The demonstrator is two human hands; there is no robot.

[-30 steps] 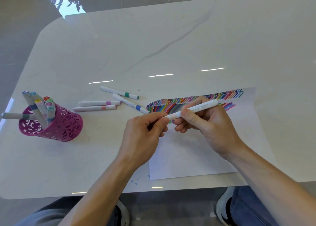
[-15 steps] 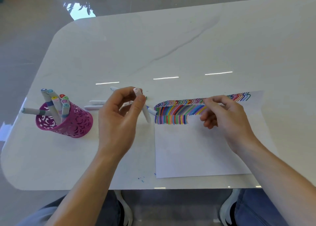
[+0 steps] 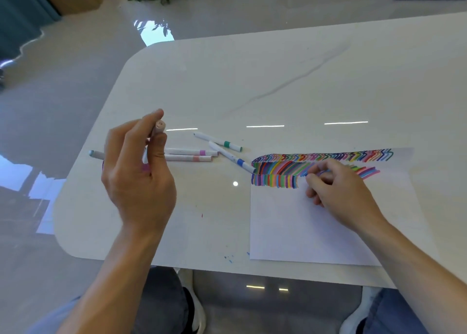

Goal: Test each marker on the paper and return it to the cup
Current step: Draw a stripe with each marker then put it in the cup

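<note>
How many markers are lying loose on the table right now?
4: green-banded marker, blue-banded marker, purple-banded marker, pink-banded marker, all between the hands. The left hand may hide others.

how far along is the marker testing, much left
Well along: the paper carries rows of coloured test strokes along its top. In hand: the left hand holds a marker upright, over where the cup is hidden; the right hand rests on the paper. Left: four markers lie on the table, apparently untested.
</note>
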